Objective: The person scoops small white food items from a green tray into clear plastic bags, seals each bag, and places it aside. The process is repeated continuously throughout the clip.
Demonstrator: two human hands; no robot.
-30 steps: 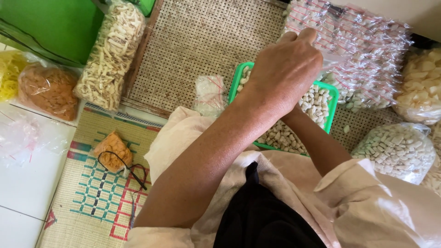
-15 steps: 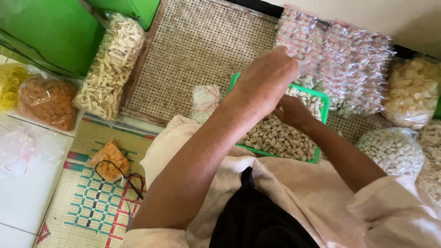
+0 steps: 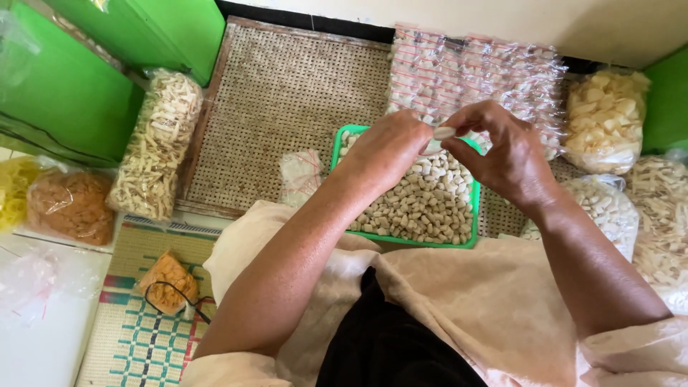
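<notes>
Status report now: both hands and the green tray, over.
Left hand and right hand together pinch a small pale piece. Both above green tray of pale pieces. Nothing in the way.

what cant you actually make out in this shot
- Head view: the small white piece between both hands; fingertips cover most of it, so its shape is unclear.
- Far end of the green tray, hidden behind the left hand and right hand.
- Bag of pale strips, cut off by the right edge.

Both hands meet above a green tray [image 3: 337,154] of pale crackers [image 3: 423,204]; the left hand [image 3: 390,147] and right hand [image 3: 505,154] pinch one white piece [image 3: 444,133].
</notes>
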